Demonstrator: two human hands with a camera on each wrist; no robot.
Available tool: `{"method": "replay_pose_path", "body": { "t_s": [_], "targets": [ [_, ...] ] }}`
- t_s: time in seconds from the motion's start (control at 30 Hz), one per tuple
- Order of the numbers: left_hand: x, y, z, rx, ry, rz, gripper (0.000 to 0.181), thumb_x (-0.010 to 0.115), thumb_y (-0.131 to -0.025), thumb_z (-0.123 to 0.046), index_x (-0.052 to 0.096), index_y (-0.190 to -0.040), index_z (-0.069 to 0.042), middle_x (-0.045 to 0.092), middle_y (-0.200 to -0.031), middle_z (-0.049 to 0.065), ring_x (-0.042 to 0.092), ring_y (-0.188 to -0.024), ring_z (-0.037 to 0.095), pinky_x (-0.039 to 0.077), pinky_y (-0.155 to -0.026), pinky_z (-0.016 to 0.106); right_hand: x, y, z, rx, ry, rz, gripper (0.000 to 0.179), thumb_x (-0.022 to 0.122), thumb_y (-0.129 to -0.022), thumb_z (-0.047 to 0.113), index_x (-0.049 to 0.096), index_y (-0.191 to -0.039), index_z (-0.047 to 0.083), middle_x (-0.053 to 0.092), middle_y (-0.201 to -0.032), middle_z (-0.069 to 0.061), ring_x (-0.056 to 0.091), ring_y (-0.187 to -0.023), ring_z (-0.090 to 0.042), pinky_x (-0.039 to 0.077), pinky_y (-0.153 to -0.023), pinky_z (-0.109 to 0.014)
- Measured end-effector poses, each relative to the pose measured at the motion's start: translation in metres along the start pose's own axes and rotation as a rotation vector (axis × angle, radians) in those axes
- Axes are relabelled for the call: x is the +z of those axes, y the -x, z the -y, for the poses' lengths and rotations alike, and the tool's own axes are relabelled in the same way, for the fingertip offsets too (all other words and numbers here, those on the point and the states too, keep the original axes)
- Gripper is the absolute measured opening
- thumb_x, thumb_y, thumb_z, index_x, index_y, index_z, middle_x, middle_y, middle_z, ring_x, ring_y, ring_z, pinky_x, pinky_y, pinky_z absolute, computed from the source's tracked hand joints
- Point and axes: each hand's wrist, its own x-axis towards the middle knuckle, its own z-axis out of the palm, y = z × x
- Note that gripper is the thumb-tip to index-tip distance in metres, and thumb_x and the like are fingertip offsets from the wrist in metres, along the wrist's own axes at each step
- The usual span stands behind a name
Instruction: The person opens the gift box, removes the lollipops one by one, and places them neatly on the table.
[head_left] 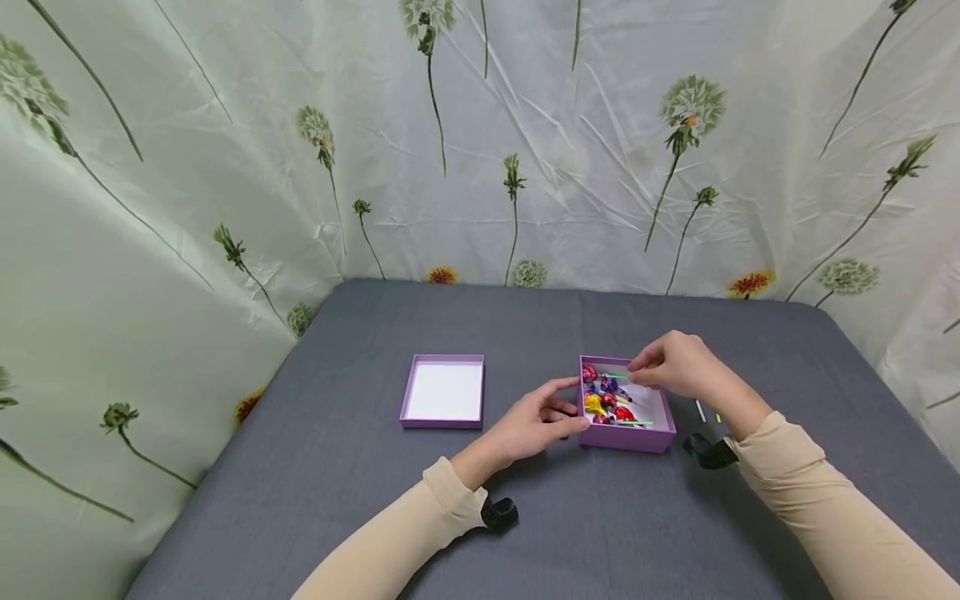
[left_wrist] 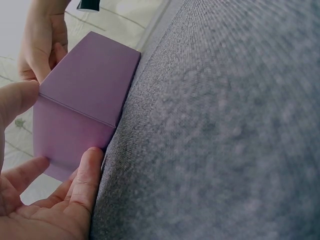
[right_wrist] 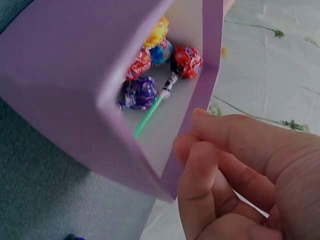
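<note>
In the head view, a purple box [head_left: 630, 439] with a white inside holds several wrapped lollipops [head_left: 602, 402] in red, yellow, purple and blue. The left hand [head_left: 528, 425] touches the box's left side, its thumb at the front left corner; in the left wrist view its fingertips [left_wrist: 91, 159] lie against the purple wall. Above the box's far right part is the right hand [head_left: 675, 364], its fingers bent and nothing seen between them in the right wrist view. Close by, a green stick [right_wrist: 148, 117] extends from a red-wrapped lollipop [right_wrist: 188, 62] inside the box.
A shallow purple lid [head_left: 442, 425] with a white inside lies left of the box on the grey cloth-covered table [head_left: 360, 483]. A white stick [head_left: 701, 410] and a yellow stick tip [head_left: 717, 417] show beside the right wrist. A dandelion-print curtain [head_left: 465, 208] stands behind the table.
</note>
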Motion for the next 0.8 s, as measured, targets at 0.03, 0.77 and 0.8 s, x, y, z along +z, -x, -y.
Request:
{"method": "replay_pose_path", "body": {
  "t_s": [0.03,0.77,0.8],
  "targets": [
    [0.0,0.0,0.0,-0.005,0.0,-0.001,0.062,0.077,-0.102,-0.031,0.052,-0.158,-0.03,0.07,-0.127,0.004,0.067,-0.106,0.012,0.051,-0.084,0.029,0.001,0.0,0.002,0.003,-0.003,0.008,0.019,0.081,-0.096,0.019,0.084,-0.104,0.001,0.081,-0.09,-0.008,0.068,-0.078,-0.015,0.055,-0.069,-0.033],
    [0.0,0.002,-0.002,0.005,0.006,0.004,0.061,0.075,-0.103,-0.031,0.051,-0.159,-0.029,0.07,-0.128,0.006,0.067,-0.107,0.012,0.051,-0.082,0.028,0.019,-0.008,0.013,-0.046,0.079,0.016,0.018,0.079,-0.096,0.009,0.082,-0.108,-0.003,0.082,-0.094,-0.014,0.073,-0.078,-0.018,0.06,-0.07,-0.039],
    [0.0,0.002,-0.001,0.002,0.008,0.004,0.061,0.075,-0.103,-0.031,0.051,-0.159,-0.029,0.07,-0.128,0.006,0.066,-0.107,0.012,0.05,-0.082,0.028,0.02,-0.009,0.013,-0.044,0.086,0.017,0.017,0.079,-0.096,0.008,0.082,-0.108,-0.003,0.082,-0.096,-0.015,0.073,-0.08,-0.019,0.061,-0.071,-0.04]
  ]
}}
